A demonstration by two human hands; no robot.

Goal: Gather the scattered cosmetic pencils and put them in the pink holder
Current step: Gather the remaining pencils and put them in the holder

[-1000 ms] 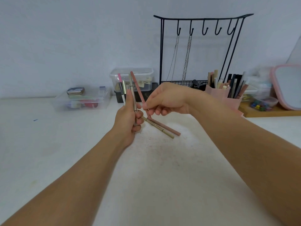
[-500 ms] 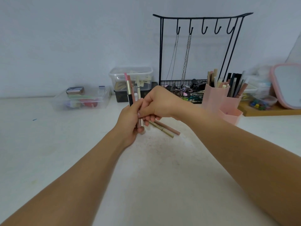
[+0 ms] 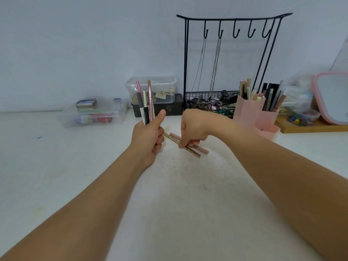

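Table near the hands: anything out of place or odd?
Two pencils, a gold pencil and a pink pencil, lie loose on the table, outside the pink holder. The right hand reaches onto them; the left hand holds a bunch.

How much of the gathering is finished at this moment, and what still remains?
Done: the left hand holds a bunch of pencils upright. In hand: the right hand reaches down, fingertips on the gold pencil and the pink pencil lying on the table. Left: lift those two, then put all into the pink holder.
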